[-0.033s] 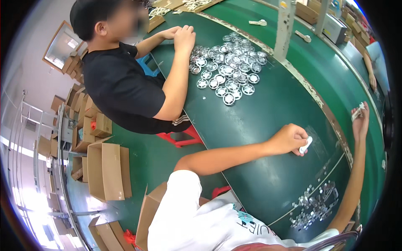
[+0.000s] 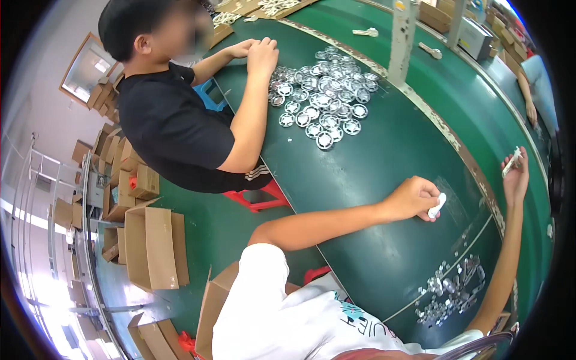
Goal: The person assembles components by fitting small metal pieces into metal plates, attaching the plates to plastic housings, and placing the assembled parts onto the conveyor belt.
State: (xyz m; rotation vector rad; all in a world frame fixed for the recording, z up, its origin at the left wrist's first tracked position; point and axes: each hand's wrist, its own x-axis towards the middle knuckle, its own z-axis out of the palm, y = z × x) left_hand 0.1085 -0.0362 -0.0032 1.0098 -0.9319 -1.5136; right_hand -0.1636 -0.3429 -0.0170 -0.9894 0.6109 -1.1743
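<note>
My left hand (image 2: 415, 199) is above the green tabletop, its fingers closed on a small white oblong piece (image 2: 437, 206) that sticks out past the fingertips. Farther right, over the green belt, my right hand (image 2: 516, 180) grips a slim whitish part (image 2: 511, 162) between thumb and fingers. Loose small shiny metal pieces (image 2: 447, 297) lie on the table between my body and right forearm. Toward the far side is a heap of round silvery, clear-rimmed discs (image 2: 330, 99). The exact kind of either held piece is too small to tell.
A co-worker in a black shirt (image 2: 174, 126) sits at the table's left side, hands together near the discs. A green conveyor belt (image 2: 456, 90) runs along the right, carrying white parts (image 2: 430, 50). A metal post (image 2: 402, 42) rises beside it. Cardboard boxes (image 2: 159, 246) stand left.
The whitish part in my right hand has tilted slightly and shows more of its length. My left hand keeps its hold, and the view has shifted a little.
</note>
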